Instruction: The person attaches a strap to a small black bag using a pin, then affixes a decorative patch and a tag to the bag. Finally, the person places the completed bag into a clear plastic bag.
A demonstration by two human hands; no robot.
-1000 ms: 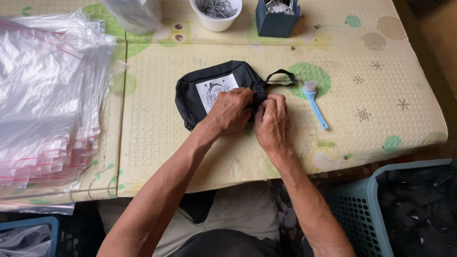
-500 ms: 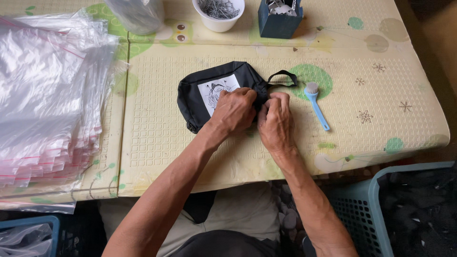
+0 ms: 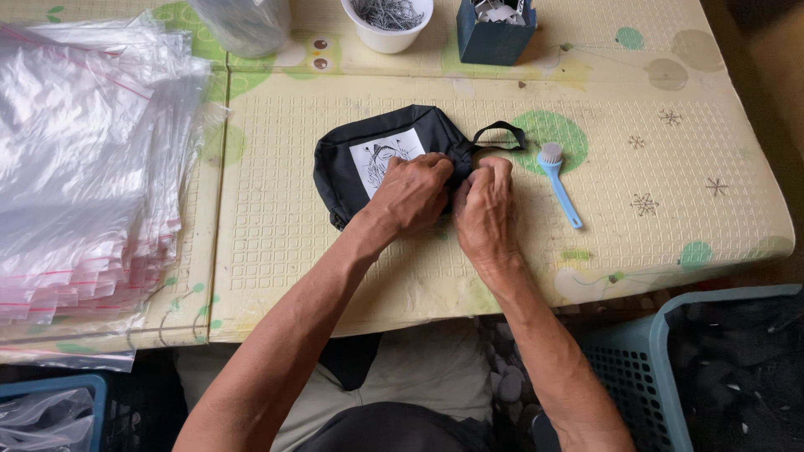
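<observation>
- Head view, centre: I see a black fabric pouch point(image 3: 368, 163) lying flat on the pale embossed mat point(image 3: 670, 167), with a white printed patch point(image 3: 381, 159) facing up and a black loop strap point(image 3: 500, 134) trailing off at 3 o'clock.
- Left hand point(image 3: 412, 194): fingers curled and pinched shut on the pouch's right edge, knuckles up.
- Right hand point(image 3: 484, 205): closed on the same edge, just beside the left hand; what the fingertips pinch is hidden.
- Step in hand, as I judge it: working the closure at the pouch's strap end. The next move calls for a steady pull with the fabric held flat.
- At 3 o'clock of the hands: a blue-handled brush point(image 3: 559, 182), apart from them.
- At 9 o'clock: a stack of clear plastic bags point(image 3: 84, 167).
- At 12 o'clock: a white cup point(image 3: 387, 38) of metal pieces and a dark blue box point(image 3: 492, 38).
- At 5 o'clock, below the mat: a blue basket point(image 3: 645, 360).
</observation>
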